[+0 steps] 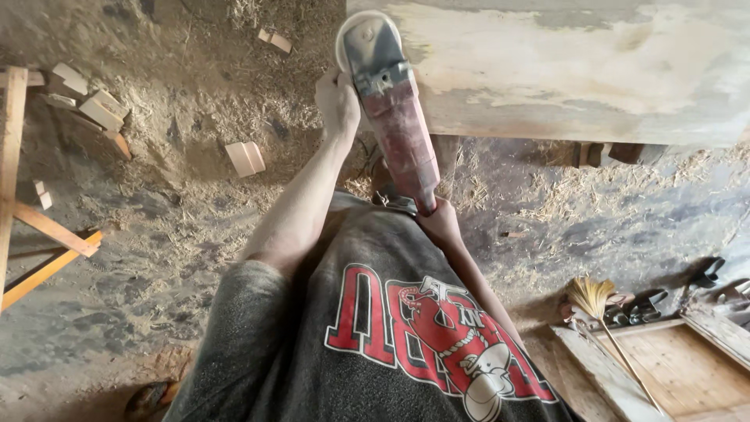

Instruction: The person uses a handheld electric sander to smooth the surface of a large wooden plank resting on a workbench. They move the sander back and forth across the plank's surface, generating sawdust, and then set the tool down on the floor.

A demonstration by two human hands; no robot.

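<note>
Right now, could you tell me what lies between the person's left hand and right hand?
In the head view, the red body of the angle grinder spans from the left hand near its head to the right hand at its tail.

A dirt floor (pixel 180 227) carries everything here, thick with sawdust and shavings. Small wood offcuts (pixel 246 158) lie scattered across it, more heaped by a wooden frame (pixel 16 180) at one side. A straw brush (pixel 594 301) rests on a wooden panel (pixel 687 367).

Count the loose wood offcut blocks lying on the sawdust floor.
About 6: a cluster of three at upper left, one mid-floor, one near the top, one by the frame. Sawdust may hide more.
</note>
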